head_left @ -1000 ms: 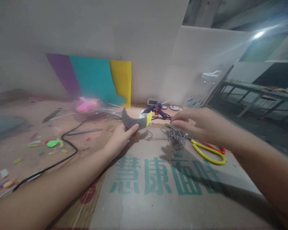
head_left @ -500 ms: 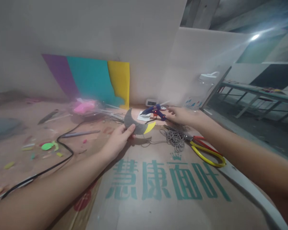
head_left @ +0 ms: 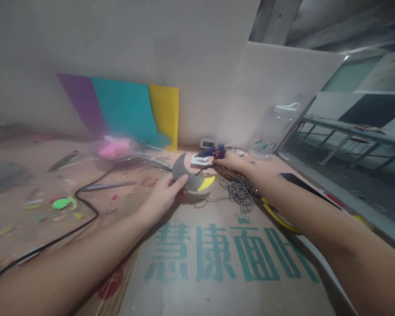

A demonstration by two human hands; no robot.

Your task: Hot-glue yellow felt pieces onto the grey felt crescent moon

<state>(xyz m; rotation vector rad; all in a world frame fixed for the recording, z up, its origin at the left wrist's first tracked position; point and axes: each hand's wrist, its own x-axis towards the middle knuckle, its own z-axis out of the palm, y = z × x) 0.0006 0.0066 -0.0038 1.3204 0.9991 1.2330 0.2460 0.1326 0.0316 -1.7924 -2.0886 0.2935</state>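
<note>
My left hand (head_left: 166,188) pinches a crescent-shaped cutout (head_left: 188,177), thumb on top, near the middle of its lower edge. The cutout is dark grey with a yellow right tip. To its right, my right hand (head_left: 229,161) is closed round the handle of a blue glue gun (head_left: 213,152), which shows a small red light. The gun's nozzle points left over a small white pad (head_left: 199,161). Just below my right hand lies a tangle of grey cord (head_left: 242,193). My right forearm partly covers yellow-handled pliers (head_left: 278,217).
Purple, teal and yellow sheets (head_left: 121,109) lean on the back wall. A clear bottle (head_left: 271,131) stands at the back right, a small white timer (head_left: 208,143) behind the gun. Left lie scraps, a pen (head_left: 108,185), a black cable (head_left: 85,199) and a pink bundle (head_left: 115,148). Cardboard (head_left: 224,289) covers the front.
My right hand has moved left and closed round the glue gun's handle. My right forearm now covers more of the pliers. The left hand still holds the crescent, slightly lower.
</note>
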